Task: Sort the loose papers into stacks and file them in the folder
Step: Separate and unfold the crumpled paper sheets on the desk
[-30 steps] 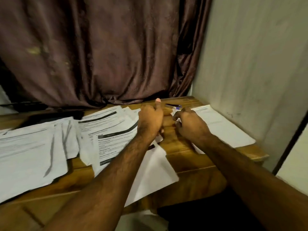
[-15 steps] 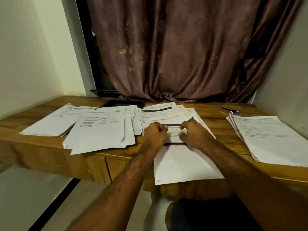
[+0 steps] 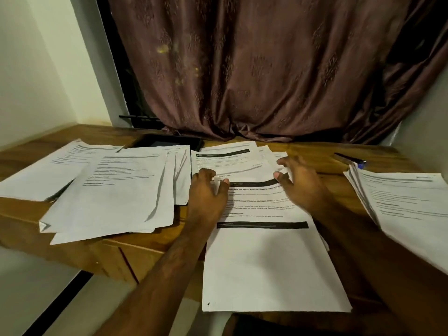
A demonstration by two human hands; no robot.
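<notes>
Since half a second ago, the right hand point(image 3: 300, 183) has been opened and lifted off the centre sheet point(image 3: 264, 238), its fingers now spread wide above the page, and the camera has been brought closer to the worktop point(image 3: 312, 151).

Sorting is judged partly done. A squared stack point(image 3: 402, 204) is seen at 3 o'clock, a fanned pile point(image 3: 114, 190) at 9 o'clock, and another sheaf point(image 3: 55, 168) beyond it toward 10 o'clock. More printed pages point(image 3: 228, 158) are overlapped at 12 o'clock, not yet gathered. A dark flat object point(image 3: 169, 141), possibly the folder, is partly covered at 11 o'clock; nothing is seen filed in it.

The left hand point(image 3: 208, 190) is curled at the centre sheet's upper left edge, and a small bit of white paper appears to be pinched between thumb and fingers. The right grip is wide and holds nothing. A pen point(image 3: 349, 158) is laid at 2 o'clock.
</notes>
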